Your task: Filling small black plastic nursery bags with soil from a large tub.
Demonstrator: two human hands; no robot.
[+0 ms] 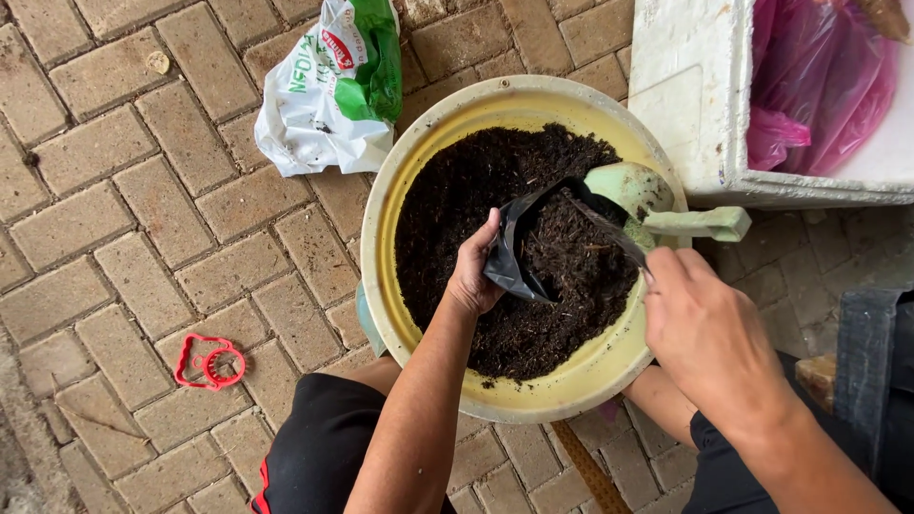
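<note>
Holding a small black grow bag open over the soil in the yellow basin, the left hand grips one edge while the right hand pinches the opposite edge. Filling looks underway; next I'd guess the pale green scoop, lying at the basin's rim, needs picking up.

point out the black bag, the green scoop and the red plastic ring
black bag (519, 262), head view, its folded left side
green scoop (633, 186), head view, its bowl
red plastic ring (210, 361), head view, its rim
</note>
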